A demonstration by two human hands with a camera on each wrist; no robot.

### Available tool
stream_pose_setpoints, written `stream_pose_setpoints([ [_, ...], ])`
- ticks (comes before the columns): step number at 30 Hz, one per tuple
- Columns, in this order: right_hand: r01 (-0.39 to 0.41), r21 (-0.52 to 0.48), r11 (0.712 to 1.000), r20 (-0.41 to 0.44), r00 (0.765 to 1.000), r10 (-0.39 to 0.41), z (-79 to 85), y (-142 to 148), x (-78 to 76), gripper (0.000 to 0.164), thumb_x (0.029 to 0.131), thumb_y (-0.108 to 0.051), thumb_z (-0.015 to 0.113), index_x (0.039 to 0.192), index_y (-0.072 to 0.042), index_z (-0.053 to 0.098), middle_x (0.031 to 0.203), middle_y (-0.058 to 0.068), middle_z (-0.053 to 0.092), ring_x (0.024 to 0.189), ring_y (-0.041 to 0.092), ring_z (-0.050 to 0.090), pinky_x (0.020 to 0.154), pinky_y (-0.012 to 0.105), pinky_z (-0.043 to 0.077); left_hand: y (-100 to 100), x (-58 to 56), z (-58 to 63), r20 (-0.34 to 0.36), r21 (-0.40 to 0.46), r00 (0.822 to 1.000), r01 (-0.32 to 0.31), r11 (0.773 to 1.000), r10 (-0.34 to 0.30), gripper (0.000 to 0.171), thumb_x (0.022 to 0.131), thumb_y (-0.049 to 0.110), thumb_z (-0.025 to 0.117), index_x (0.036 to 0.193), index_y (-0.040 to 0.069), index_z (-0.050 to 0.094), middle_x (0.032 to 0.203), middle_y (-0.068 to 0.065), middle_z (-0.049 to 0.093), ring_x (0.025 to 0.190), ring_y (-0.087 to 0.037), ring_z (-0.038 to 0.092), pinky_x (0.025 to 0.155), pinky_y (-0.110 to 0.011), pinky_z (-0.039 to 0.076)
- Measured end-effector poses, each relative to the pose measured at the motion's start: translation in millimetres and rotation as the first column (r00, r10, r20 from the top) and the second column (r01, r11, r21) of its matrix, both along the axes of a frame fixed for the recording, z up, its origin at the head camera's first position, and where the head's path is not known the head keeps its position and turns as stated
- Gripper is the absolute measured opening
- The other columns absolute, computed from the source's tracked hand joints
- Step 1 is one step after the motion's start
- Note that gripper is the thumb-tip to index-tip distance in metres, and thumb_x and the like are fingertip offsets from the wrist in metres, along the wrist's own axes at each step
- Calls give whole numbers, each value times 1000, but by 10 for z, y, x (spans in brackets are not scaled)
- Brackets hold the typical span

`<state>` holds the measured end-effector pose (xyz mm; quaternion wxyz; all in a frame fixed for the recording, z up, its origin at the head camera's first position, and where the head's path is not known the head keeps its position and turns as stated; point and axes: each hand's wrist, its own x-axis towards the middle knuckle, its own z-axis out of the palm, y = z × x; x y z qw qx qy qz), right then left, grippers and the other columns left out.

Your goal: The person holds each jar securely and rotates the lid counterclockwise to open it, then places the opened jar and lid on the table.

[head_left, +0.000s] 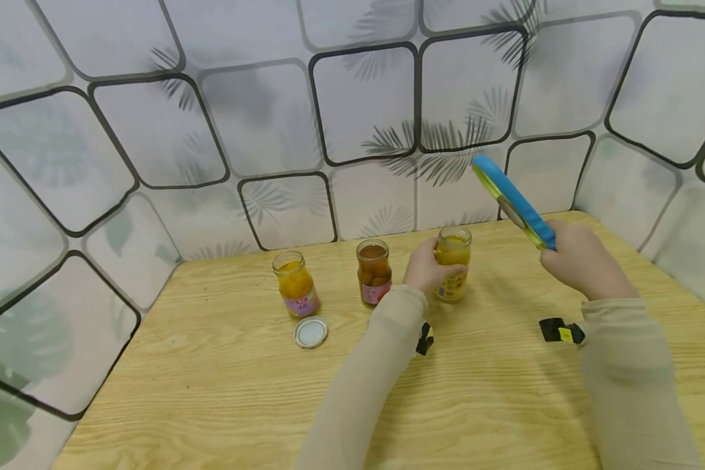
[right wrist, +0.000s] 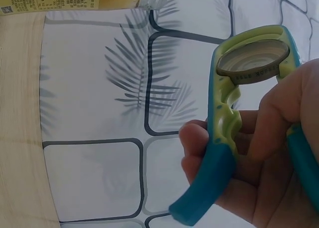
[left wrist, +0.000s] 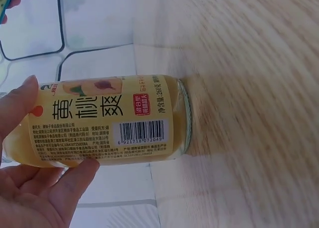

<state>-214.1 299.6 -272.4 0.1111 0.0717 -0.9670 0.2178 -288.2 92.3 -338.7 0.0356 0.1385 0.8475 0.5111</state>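
My left hand (head_left: 427, 267) grips an uncapped glass jar of yellow peach (head_left: 454, 261), thumb on one side and fingers on the other. The left wrist view shows the jar's yellow label (left wrist: 99, 118) with a barcode, and its base against the table. My right hand (head_left: 584, 258) holds a blue and green jar opener (head_left: 514, 201) raised to the right of the jar. A round metal lid (right wrist: 253, 62) sits in the opener's upper grip, seen in the right wrist view. Right-hand fingers (right wrist: 193, 138) wrap around the opener's handles.
To the left stand an uncapped jar of dark fruit (head_left: 374, 271) and an uncapped jar of orange segments (head_left: 296, 285). A loose lid (head_left: 311, 332) lies in front of the latter. Black pieces with yellow marks (head_left: 562, 331) lie on the wooden table (head_left: 223, 391), backed by a patterned wall.
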Motion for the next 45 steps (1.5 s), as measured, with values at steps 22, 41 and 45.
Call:
stream_pose_setpoints([
  [22, -303, -34, 952, 44, 952, 304, -339, -180, 140, 18, 77, 6, 44, 94, 4, 52, 70, -2, 57, 52, 9, 39, 46, 27, 33, -987, 736, 180, -42, -326, 901, 397, 858, -433, 57, 83, 35, 62, 128, 6, 45, 128, -7, 49, 111, -18, 50, 89, -23, 39],
  [41, -467, -40, 884, 370, 815, 447, -792, -385, 9, 19, 71, 1, 60, 88, -6, 55, 68, -4, 45, 60, 11, 40, 52, 28, 36, -1616, 762, 119, -50, -262, 911, 384, 886, -409, 44, 84, 30, 61, 118, 4, 52, 118, -14, 55, 102, -26, 55, 84, -34, 46],
  [45, -467, -47, 883, 386, 807, 447, -822, -391, -22, 17, 73, 4, 56, 86, -7, 55, 66, -3, 44, 57, 11, 39, 50, 27, 36, -1645, 746, 114, -56, -258, 911, 382, 888, -408, 43, 84, 28, 61, 118, 2, 52, 117, -15, 55, 100, -26, 55, 83, -35, 46],
])
